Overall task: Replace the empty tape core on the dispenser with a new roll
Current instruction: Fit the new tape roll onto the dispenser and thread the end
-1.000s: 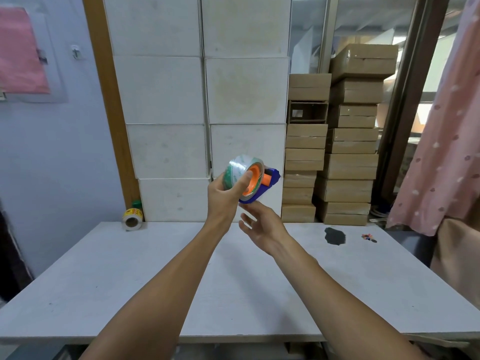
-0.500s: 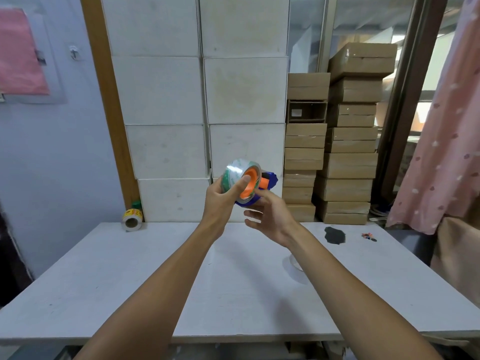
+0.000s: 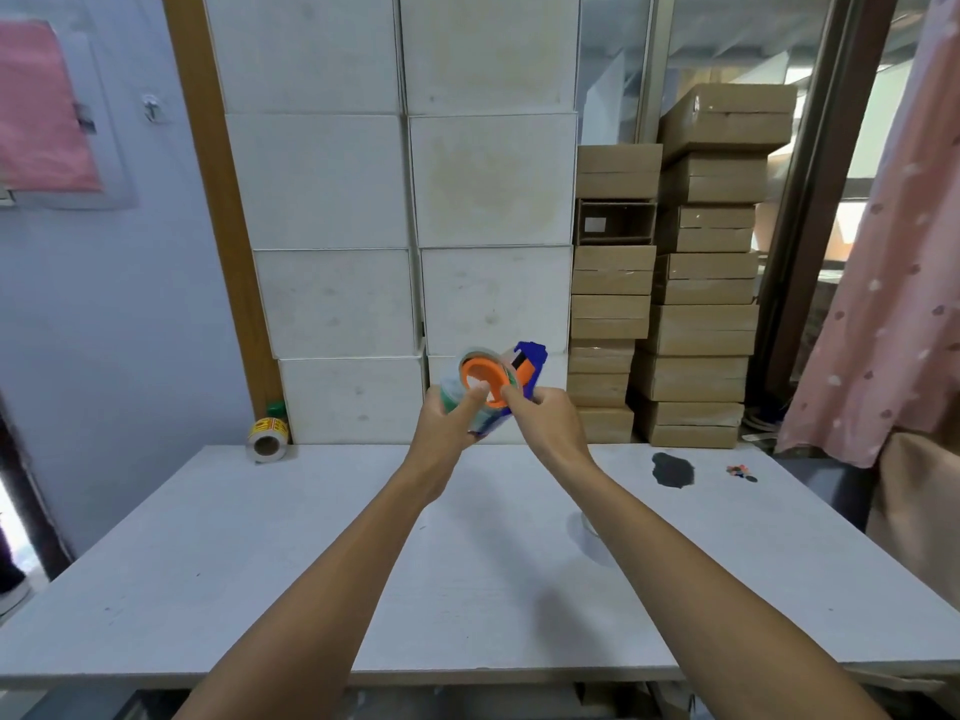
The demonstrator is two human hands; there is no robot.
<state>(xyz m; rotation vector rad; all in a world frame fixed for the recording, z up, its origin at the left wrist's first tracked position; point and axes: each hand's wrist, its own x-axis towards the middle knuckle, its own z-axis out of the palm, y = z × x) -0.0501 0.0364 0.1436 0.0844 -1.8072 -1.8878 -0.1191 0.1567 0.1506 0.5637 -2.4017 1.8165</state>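
Note:
Above the far part of the table I hold a blue tape dispenser (image 3: 531, 356) with an orange hub (image 3: 485, 379). A roll of clear tape (image 3: 457, 394) sits around that hub. My left hand (image 3: 447, 420) wraps the roll from the left, its thumb pressed onto the orange hub. My right hand (image 3: 543, 418) grips the dispenser from the right and below, a fingertip touching the hub's edge. A pale ring, perhaps the empty core (image 3: 588, 524), lies on the table mostly hidden behind my right forearm.
The white table (image 3: 260, 563) carries a yellow label roll (image 3: 267, 439) at its back left, a dark stain (image 3: 672, 470) and small coloured bits (image 3: 742, 472) at the back right. White boxes (image 3: 410, 252) and brown cartons (image 3: 696, 324) are stacked behind. A pink curtain (image 3: 893, 283) hangs at the right.
My right hand rose from under the dispenser and closed on its right side. The dispenser tilted so the orange hub faces me more, and both hands shifted slightly lower and right.

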